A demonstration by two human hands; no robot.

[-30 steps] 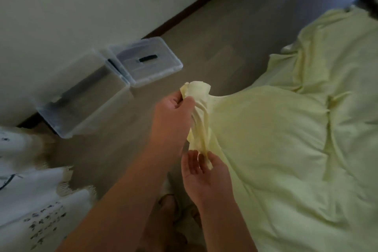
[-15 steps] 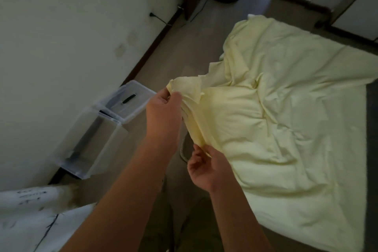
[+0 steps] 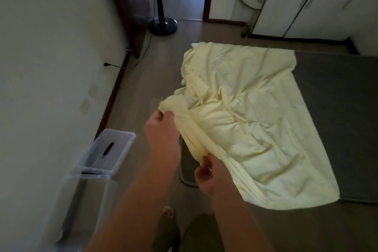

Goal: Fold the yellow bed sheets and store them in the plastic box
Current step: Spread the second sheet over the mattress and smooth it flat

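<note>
A pale yellow bed sheet [image 3: 251, 120] lies crumpled on a dark grey mattress [image 3: 337, 120] on the floor. My left hand [image 3: 161, 133] grips the sheet's near-left corner, lifted off the mattress. My right hand [image 3: 208, 174] pinches the same edge lower down, closer to me. The stretch of edge between my hands hangs in loose folds. A clear plastic box [image 3: 81, 200] stands open by the left wall, with its lid [image 3: 111, 150] leaning beside it.
A standing fan's base [image 3: 162, 24] and cord sit at the far end near a doorway. White cabinets [image 3: 302, 4] line the back right. Wooden floor runs between the wall and the mattress. My feet show at the bottom.
My view has tilted up, so the whole sheet and far room now show. My hands have drawn further apart along the sheet's edge, both still holding it.
</note>
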